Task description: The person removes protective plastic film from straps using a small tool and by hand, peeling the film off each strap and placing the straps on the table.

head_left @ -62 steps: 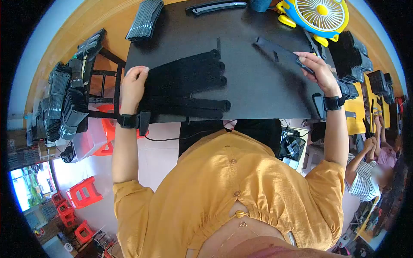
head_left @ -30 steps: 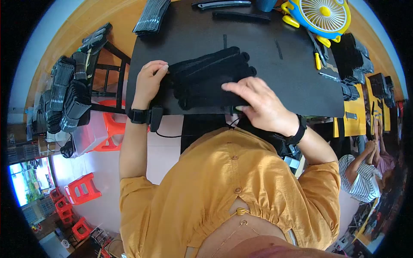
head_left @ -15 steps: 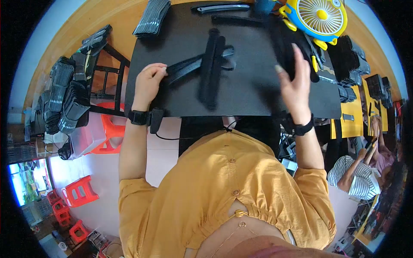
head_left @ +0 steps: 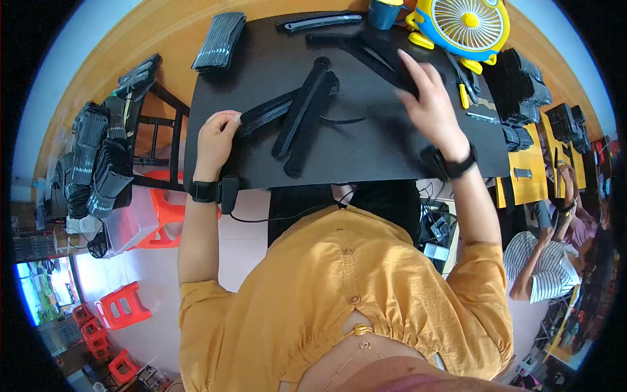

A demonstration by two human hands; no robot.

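Note:
My left hand (head_left: 217, 140) pinches the near-left end of a long black fabric strap (head_left: 264, 111) with a greyish side showing. Across this strap lie two more dark straps (head_left: 302, 112), side by side and slanted. A thin dark cord or strip (head_left: 343, 120) pokes out to their right. Over the right half of the table, my right hand (head_left: 432, 104) is open, fingers apart and nothing visibly gripped. Just past its fingertips lie more black straps (head_left: 375, 57); whether the fingers touch them I cannot tell.
On the black table (head_left: 385, 153) are a stack of grey-black straps (head_left: 219, 42), a blue cup (head_left: 384, 14), a blue-yellow fan (head_left: 469, 23) and a yellow-handled tool (head_left: 464, 95). Bundles (head_left: 91, 144) are piled at left. A co-worker in stripes (head_left: 545, 264) sits at right.
The two crossing straps have shifted left and tilted more. My right hand has moved left over the table. My left hand still pinches its strap, slightly lower in view.

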